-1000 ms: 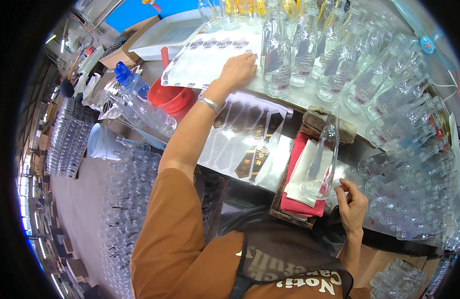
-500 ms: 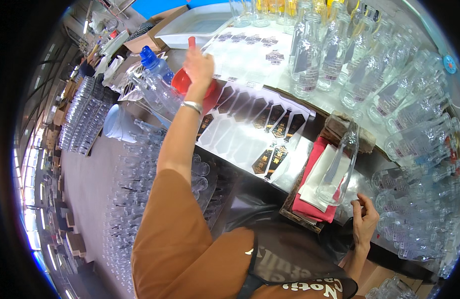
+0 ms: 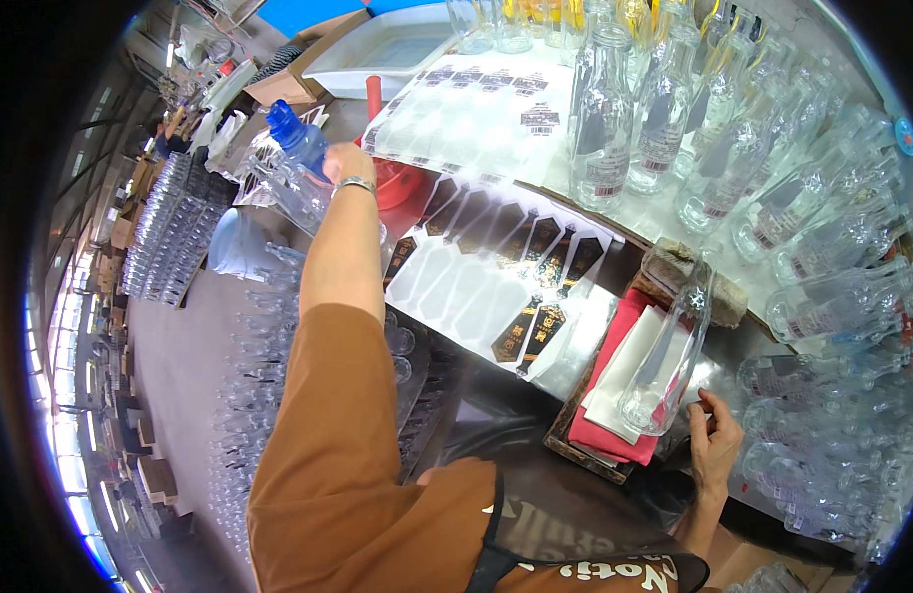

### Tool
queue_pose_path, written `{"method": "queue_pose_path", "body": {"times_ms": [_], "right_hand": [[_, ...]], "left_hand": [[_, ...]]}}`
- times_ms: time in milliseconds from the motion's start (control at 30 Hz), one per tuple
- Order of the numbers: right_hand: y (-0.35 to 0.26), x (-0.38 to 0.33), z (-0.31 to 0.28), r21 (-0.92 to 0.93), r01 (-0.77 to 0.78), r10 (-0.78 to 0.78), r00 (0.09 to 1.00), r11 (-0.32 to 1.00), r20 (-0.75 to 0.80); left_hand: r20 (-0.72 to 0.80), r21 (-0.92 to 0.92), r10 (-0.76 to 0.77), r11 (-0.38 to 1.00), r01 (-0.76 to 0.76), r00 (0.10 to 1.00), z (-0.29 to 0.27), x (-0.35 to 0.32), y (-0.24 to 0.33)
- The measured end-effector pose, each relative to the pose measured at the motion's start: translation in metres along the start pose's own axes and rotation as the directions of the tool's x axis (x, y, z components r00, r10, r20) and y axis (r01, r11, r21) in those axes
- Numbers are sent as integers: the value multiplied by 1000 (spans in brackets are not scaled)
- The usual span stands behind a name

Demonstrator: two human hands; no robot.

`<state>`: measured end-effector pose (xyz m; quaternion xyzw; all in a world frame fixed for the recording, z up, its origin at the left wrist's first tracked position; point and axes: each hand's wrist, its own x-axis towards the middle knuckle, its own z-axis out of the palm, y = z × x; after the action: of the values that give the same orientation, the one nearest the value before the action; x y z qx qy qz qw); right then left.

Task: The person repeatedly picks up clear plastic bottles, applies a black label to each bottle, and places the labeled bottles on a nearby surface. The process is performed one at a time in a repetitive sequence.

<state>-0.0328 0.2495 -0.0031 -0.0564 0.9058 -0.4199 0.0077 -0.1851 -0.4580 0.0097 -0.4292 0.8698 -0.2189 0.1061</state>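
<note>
Fingers of the left hand (image 3: 346,163) wrap a clear spray bottle (image 3: 296,168) with a blue head, upper left of frame. Right hand (image 3: 715,443), lower right, rests curled just beside the base of a clear glass bottle (image 3: 669,358) lying tilted on white and red cloths (image 3: 614,395); whether it grips, I cannot tell. That bottle looks unlabelled. Sticker sheet (image 3: 496,277) at centre is partly peeled: several black-gold labels left. Labelled bottles (image 3: 605,128) stand upper right; more lie along the right rim.
</note>
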Motion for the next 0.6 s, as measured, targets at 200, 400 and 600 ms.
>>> {"method": "queue_pose_path", "body": {"times_ms": [200, 400, 600], "right_hand": [[6, 7, -3, 0, 51, -51, 999, 999, -7], [9, -1, -8, -6, 26, -26, 999, 1000, -30], [13, -5, -8, -35, 39, -39, 999, 999, -18]], "left_hand": [[3, -649, 115, -756, 90, 993, -117, -18, 69], [-126, -716, 346, -680, 156, 930, -185, -96, 160], [-568, -553, 496, 361, -751, 657, -128, -167, 173]]}}
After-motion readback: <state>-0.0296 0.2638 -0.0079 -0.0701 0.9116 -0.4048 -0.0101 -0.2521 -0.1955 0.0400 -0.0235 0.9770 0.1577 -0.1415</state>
